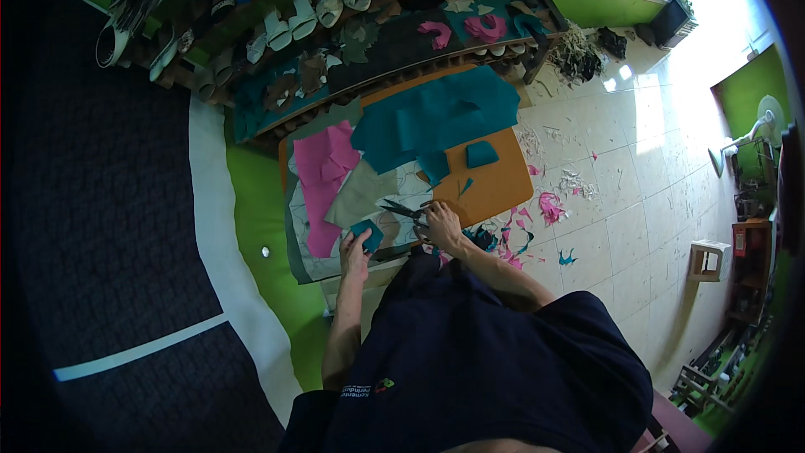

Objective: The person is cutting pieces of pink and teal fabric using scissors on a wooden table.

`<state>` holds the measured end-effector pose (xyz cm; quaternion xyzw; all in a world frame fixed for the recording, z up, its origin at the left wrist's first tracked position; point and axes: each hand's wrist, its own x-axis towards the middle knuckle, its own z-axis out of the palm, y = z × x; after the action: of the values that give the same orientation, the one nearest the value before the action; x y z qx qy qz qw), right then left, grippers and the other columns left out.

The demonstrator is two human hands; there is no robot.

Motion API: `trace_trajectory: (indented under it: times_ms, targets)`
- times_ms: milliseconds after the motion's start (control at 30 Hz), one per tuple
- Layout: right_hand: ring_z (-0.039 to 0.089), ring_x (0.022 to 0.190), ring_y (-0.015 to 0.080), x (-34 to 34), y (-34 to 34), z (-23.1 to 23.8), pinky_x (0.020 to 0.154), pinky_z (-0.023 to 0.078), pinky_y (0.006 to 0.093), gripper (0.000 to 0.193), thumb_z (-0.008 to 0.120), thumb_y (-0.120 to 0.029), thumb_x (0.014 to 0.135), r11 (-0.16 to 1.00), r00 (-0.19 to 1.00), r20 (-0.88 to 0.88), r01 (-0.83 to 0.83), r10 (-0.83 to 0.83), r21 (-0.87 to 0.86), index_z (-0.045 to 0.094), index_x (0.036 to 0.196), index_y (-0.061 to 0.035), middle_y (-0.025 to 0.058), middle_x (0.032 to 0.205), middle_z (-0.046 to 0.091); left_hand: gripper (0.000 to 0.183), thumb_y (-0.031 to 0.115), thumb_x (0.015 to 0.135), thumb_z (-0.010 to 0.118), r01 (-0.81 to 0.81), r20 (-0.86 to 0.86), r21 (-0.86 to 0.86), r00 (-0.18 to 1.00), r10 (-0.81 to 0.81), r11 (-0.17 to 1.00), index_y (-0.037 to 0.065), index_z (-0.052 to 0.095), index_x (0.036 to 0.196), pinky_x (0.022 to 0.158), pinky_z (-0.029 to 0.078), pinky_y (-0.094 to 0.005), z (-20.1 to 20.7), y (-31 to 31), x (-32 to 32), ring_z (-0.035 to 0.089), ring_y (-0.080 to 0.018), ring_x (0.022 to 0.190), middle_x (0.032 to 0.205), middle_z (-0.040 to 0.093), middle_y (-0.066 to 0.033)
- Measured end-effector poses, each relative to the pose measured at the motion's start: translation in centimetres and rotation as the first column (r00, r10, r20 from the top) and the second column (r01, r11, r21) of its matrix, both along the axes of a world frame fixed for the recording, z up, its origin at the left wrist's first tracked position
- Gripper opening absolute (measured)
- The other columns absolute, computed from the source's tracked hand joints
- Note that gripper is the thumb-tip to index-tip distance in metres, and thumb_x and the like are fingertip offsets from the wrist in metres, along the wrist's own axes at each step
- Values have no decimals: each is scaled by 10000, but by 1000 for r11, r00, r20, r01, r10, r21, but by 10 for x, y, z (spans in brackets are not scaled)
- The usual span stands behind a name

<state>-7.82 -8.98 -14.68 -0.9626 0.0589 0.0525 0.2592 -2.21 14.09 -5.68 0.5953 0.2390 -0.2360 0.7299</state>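
Between the fingers of my left hand [355, 256] is a small teal leather piece [367, 236], held over the near left part of the work table. My right hand [442, 222] grips a pair of dark scissors [401, 210]; the blades point left and look parted, a little above and right of the held piece. Beneath them lies a grey-green sheet [366, 193]. Pink leather [316, 193] rests along the table's left side, and a large teal sheet [436, 117] covers its far part. A small stack of teal pieces [481, 153] sits on the orange tabletop [490, 189].
Beyond the table stands a wooden rack [335, 88] with shoes, sandals [303, 17] and leather scraps. Pink and teal offcuts [511, 247] litter the tiled floor [604, 201] at right. A white fan [759, 130] and a boxy stool [709, 261] are farther right.
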Motion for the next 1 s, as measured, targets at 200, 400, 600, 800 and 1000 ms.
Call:
trace_trajectory:
  times_ms: [200,400,600,800,1000]
  targets:
    - [596,1094,394,21,-17,35,866,508,474,362,730,-288,800,936,935,-346,191,-81,297,688,1073,-54,200,1099,642,321,144,847,756,40,-54,-19,998,-41,999,40,637,1127,757,588,-355,-32,19,10,665,-200,931,1039,666,-73]
    - [560,1104,389,64,-35,38,916,486,453,521,750,-278,819,764,748,162,615,-644,198,579,1256,-52,198,1212,569,309,115,875,721,154,-96,-100,982,-164,983,5,618,1146,774,612,-371,-18,6,28,663,-225,955,1072,643,-106]
    - [567,1128,345,97,-40,12,924,484,439,561,777,-281,797,765,767,21,638,-642,86,577,1279,-73,139,1224,591,357,156,904,699,257,-137,-129,952,-274,958,-13,571,1192,811,608,-382,-15,6,47,653,-241,1008,1102,619,-116]
    - [691,836,253,94,-38,23,742,525,388,286,777,-221,819,721,758,96,563,-645,404,710,1006,-14,126,873,703,369,193,928,676,105,-177,-167,975,-134,980,9,558,1225,927,555,-391,-32,4,60,630,-223,1066,1157,616,-111]
    - [603,718,116,72,15,100,664,479,287,360,788,-198,844,371,941,-164,271,-296,888,667,1085,39,45,805,657,332,250,980,586,120,-222,-287,957,-188,950,40,548,1235,926,543,-393,-38,-13,65,608,-219,1083,1192,607,-98]
